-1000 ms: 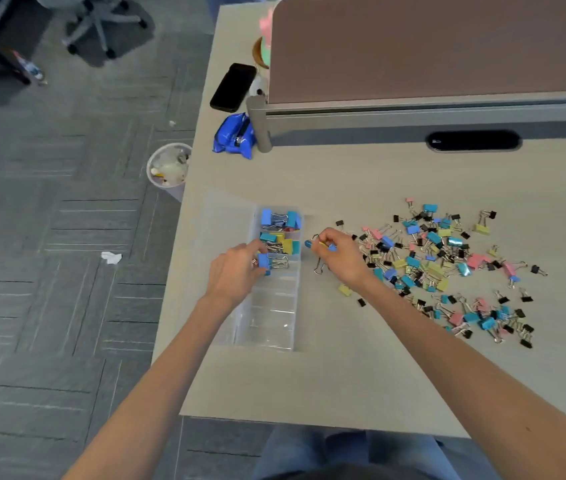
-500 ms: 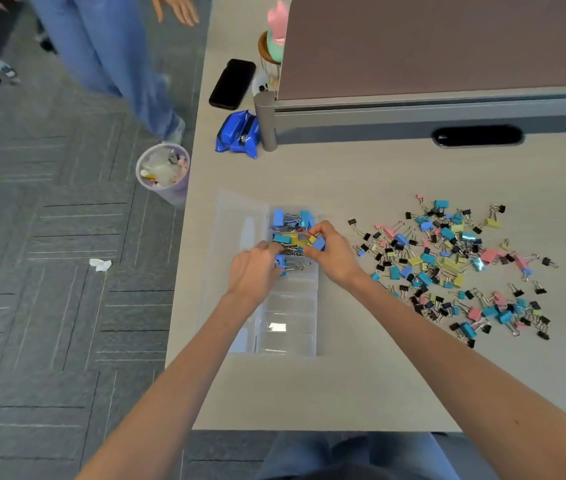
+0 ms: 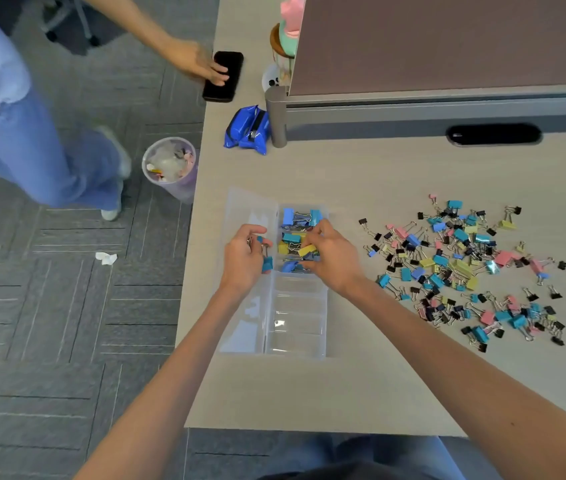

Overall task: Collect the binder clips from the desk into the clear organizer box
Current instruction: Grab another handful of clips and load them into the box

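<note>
The clear organizer box (image 3: 297,317) lies on the desk with its lid (image 3: 245,327) open to the left. Its far compartments hold blue and yellow binder clips (image 3: 297,218). My left hand (image 3: 245,259) hovers over the lid and grips blue binder clips (image 3: 267,263). My right hand (image 3: 331,258) is over the filled compartments, fingers curled among the clips there, a yellow clip (image 3: 307,250) at its fingertips. A spread of several coloured binder clips (image 3: 465,268) lies on the desk to the right.
Another person stands at the left, a hand (image 3: 195,62) on a black phone (image 3: 223,76) at the desk's far corner. A blue pouch (image 3: 247,131), a desk divider (image 3: 447,46) and a floor bin (image 3: 170,168) are nearby.
My right hand moved left from the pile to the box's filled compartments. My left hand shifted slightly over the lid. Another person walked in and reached for the phone.
</note>
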Motion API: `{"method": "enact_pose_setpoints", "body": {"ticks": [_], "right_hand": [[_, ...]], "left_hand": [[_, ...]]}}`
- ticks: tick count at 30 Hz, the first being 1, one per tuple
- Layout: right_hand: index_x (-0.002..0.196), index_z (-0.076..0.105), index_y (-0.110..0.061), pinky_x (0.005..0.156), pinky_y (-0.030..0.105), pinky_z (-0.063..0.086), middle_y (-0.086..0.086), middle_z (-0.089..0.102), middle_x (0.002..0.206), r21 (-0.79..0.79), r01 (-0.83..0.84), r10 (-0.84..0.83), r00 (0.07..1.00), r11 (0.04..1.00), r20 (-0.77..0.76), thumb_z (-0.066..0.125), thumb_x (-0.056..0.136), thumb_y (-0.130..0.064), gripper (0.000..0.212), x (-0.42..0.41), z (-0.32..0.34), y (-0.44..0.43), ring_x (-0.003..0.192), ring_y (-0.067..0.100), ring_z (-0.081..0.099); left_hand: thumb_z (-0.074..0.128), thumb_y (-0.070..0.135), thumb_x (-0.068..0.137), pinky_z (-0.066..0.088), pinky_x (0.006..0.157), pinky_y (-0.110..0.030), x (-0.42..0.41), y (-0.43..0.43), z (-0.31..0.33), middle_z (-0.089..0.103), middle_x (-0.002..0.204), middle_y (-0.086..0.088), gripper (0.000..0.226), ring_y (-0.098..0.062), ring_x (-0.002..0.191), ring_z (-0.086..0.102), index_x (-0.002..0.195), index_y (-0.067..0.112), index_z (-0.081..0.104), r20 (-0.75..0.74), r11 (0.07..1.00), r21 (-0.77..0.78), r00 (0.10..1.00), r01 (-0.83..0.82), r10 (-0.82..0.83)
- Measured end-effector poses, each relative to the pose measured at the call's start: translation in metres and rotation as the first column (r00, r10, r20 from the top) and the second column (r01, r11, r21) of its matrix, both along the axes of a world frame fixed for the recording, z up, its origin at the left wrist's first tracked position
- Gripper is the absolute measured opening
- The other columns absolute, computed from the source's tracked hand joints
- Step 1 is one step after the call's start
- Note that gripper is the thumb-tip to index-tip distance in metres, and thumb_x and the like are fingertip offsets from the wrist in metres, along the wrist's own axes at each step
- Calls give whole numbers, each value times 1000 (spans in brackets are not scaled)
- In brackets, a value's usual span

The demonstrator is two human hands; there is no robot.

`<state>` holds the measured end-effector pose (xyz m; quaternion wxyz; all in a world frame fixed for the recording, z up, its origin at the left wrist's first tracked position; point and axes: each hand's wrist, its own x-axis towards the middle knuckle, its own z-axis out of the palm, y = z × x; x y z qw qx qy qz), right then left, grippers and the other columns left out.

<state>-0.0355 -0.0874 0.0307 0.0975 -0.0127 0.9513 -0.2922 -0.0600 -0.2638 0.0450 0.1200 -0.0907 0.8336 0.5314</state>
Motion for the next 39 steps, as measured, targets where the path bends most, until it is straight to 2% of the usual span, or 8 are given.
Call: {"method": "enact_pose_setpoints", "body": {"ticks": [3,8,15,18,23,30,36,39], "right_hand": [[102,65,-21,65,22,31,-2,46,113,5,23,-23,1000,1000,-8,74,79,-25,25,2,-1,-2,96,13,52],[107,65,-24,68,24,38,-3,47,122,101,-2,2,1000,995,5,72,80,-30,28,8,-8,3,109,15,55],[107,61,-19,64,20,36,-6,51,109,-85,109,-109,994,990,-4,77,74,-24,37,15,-5,14,88,6,53],[105,59,-19,61,8,33,-5,49,106,-349,314,-292,950,883,116,71,74,-7,36,12,2,19,83,0,48],[114,44,-13,64,23,36,7,41,115,-578,629,-361,775,520,519,49,68,5,50,8,18,35,86,12,41],[117,48,-10,73,21,41,5,47,113,-531,692,-359,715,489,600,47,80,13,44,9,9,52,100,16,46],[94,60,-4,60,23,47,11,62,74,-580,667,-410,745,468,527,59,88,2,8,14,4,56,62,17,55],[96,59,6,55,28,53,17,63,68,-580,678,-466,733,451,495,64,84,6,14,17,3,57,45,16,58]], "left_hand": [[42,-5,97,57,52,-24,-3,-2,2,61,98,-10,25,-12,76,57,118,4,53,74,994,104,997,-10,3],[46,-10,93,56,78,-38,-6,-5,-5,61,101,-8,30,-19,91,60,112,10,58,80,995,102,997,8,-16],[54,-13,82,57,77,-38,-5,5,-6,63,77,6,30,-1,69,59,91,11,68,13,996,45,997,78,-79],[60,-12,80,58,72,-40,-2,12,-2,61,71,3,25,-7,70,59,80,12,65,37,991,84,993,108,-111],[74,12,78,51,64,-35,3,18,-7,67,72,6,20,-11,67,60,69,28,65,-1,985,-74,988,154,-155],[76,12,73,56,78,-45,13,40,-12,71,71,2,14,-14,74,67,74,24,68,86,987,-44,984,157,-153],[75,7,73,57,76,-48,15,44,-18,72,74,1,20,-17,78,71,70,23,64,129,998,-25,990,55,-52],[72,7,78,57,75,-48,19,51,-22,70,71,1,25,-19,73,73,63,17,55,170,1000,-18,985,-26,29]]}}
